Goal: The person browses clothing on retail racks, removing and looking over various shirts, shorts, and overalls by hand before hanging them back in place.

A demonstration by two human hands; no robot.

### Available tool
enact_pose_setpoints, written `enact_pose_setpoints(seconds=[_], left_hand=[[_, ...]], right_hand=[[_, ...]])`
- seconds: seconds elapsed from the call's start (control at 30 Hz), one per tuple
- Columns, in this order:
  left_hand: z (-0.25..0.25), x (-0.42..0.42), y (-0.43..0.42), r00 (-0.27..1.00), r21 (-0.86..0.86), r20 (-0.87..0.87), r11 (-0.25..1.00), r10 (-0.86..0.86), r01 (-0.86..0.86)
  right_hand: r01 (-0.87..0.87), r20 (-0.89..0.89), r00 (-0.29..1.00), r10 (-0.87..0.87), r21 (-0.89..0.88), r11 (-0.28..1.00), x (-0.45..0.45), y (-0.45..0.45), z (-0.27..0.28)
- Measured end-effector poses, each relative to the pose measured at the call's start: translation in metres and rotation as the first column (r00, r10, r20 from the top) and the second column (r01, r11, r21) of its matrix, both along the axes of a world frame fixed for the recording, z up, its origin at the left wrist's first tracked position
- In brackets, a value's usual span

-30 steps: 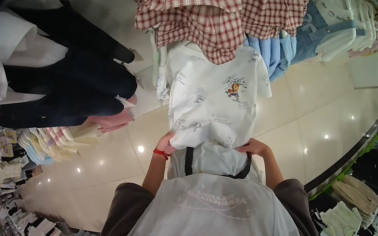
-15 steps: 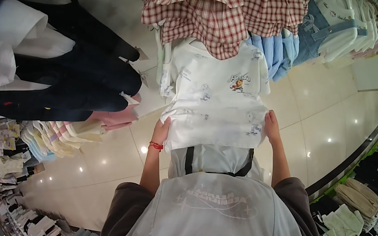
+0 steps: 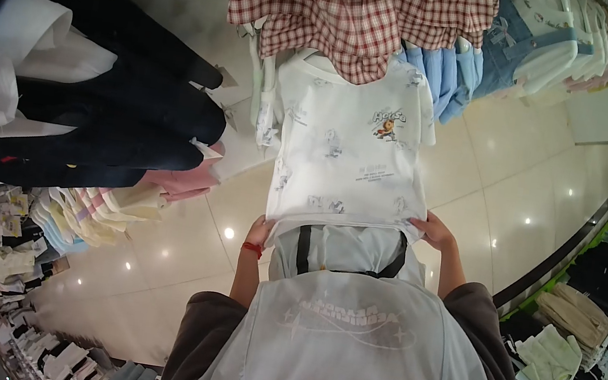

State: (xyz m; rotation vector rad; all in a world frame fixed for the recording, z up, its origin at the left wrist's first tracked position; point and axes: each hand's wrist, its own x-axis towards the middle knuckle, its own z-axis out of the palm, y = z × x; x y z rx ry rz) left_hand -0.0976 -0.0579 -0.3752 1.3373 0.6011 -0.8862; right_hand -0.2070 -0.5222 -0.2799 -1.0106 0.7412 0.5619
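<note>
A white printed T-shirt (image 3: pixel 341 148) hangs in front of me, its small cartoon print and lettering facing up at the camera. At its lower left corner, my left hand (image 3: pixel 258 232), with a red bracelet at the wrist, is closed on the hem. My right hand (image 3: pixel 433 231) pinches the lower right edge of the shirt. Between both hands the fabric is stretched fairly flat. Red checked garments (image 3: pixel 329 21) hang over the collar and hide part of it.
Dark clothes with white collars (image 3: pixel 113 98) hang at the left. Light blue garments (image 3: pixel 435 76) and a denim piece (image 3: pixel 516 57) hang at the upper right. Folded clothes (image 3: pixel 575 325) fill a shelf on the right. Glossy tiled floor (image 3: pixel 501 188) lies between the displays.
Both hands have moved down toward my body, drawing the hem lower. The shirt is smoother, and a block of small lettering now shows on its front.
</note>
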Motion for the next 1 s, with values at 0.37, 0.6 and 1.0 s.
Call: enact_pose_setpoints(seconds=[0.37, 0.6, 1.0], left_hand=[[-0.026, 0.004, -0.024, 0.979, 0.178, 0.12, 0.974, -0.162, 0.139], [-0.01, 0.043, -0.057, 0.863, 0.285, 0.488, 0.958, -0.131, -0.016], [0.167, 0.215, -0.14, 0.329, 0.669, 0.742, 0.676, -0.584, -0.309]], right_hand=[[-0.029, -0.023, 0.999, 0.024, -0.948, 0.317, 0.003, -0.004, -0.019], [-0.189, -0.044, 0.966, 0.253, -0.79, 0.583, 0.009, 0.005, -0.022], [0.405, 0.471, 0.769, 0.432, -0.882, 0.241, 0.141, 0.0, 0.066]])
